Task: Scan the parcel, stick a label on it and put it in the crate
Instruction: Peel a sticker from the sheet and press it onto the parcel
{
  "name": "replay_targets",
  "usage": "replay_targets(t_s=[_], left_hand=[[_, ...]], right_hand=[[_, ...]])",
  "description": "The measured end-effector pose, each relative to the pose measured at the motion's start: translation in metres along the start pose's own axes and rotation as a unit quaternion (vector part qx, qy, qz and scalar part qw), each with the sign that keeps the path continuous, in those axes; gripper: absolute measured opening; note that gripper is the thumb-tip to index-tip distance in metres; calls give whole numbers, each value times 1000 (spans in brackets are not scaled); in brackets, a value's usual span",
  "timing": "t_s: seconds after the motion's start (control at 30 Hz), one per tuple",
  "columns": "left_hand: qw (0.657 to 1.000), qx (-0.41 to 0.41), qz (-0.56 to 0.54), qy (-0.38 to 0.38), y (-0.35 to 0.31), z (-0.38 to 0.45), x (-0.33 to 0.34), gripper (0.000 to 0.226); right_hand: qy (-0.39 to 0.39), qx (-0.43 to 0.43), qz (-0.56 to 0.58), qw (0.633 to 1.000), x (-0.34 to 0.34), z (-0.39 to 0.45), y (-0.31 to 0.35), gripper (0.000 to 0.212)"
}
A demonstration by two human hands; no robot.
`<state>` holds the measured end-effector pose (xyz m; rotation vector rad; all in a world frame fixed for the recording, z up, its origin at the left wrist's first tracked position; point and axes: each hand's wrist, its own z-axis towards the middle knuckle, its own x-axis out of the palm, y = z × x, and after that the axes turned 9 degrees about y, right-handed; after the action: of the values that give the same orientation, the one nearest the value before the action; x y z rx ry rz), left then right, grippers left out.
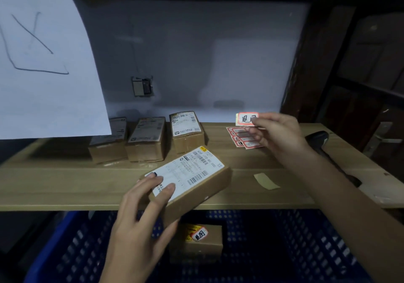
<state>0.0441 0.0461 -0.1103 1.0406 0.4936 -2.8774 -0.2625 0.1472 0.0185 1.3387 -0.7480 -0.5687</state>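
My left hand [140, 221] clamps the cardboard parcel [192, 180] at the wooden shelf's [65, 186] front edge, above the blue crate [306, 250], while my right hand [277, 132] pinches a red-bordered label [247, 119] above the sticker sheet [242, 137].

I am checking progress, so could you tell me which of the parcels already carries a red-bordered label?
The parcel in the blue crate; its top shows a red-bordered label, unlike the four on the shelf.
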Motion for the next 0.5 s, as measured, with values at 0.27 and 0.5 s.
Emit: replay_targets(t_s=[0.27,0.5], left_hand=[[987,-20,10,157,8,27,-17,66],[989,-69,-45,125,-24,52,-37,50]], right_hand=[[78,40,79,993,-1,-116,0,11],[89,32,38,995,12,-170,6,18]])
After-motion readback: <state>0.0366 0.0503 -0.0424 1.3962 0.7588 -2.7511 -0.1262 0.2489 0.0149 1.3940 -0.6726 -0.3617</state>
